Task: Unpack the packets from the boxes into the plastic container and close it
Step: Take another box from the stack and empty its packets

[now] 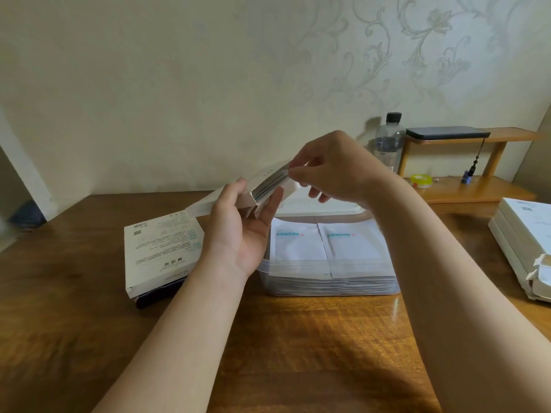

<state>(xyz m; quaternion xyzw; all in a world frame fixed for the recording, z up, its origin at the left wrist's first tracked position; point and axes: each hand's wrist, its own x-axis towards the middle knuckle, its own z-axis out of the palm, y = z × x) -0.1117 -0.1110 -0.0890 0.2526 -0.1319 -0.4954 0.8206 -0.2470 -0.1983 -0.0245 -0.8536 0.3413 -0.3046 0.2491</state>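
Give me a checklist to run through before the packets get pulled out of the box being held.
1. Box steadied by left hand: ok.
2. Box end open, packet edges showing: ok.
3. Right hand has its fingertips at the open end; firm pinch on a packet: cannot tell.
4. Plastic container open below the hands, lid off: ok.
5. Room left in the container: not ok, the packets inside already reach the rim.
6. Container's lid, the white sheet lying behind it, within reach: cannot tell.
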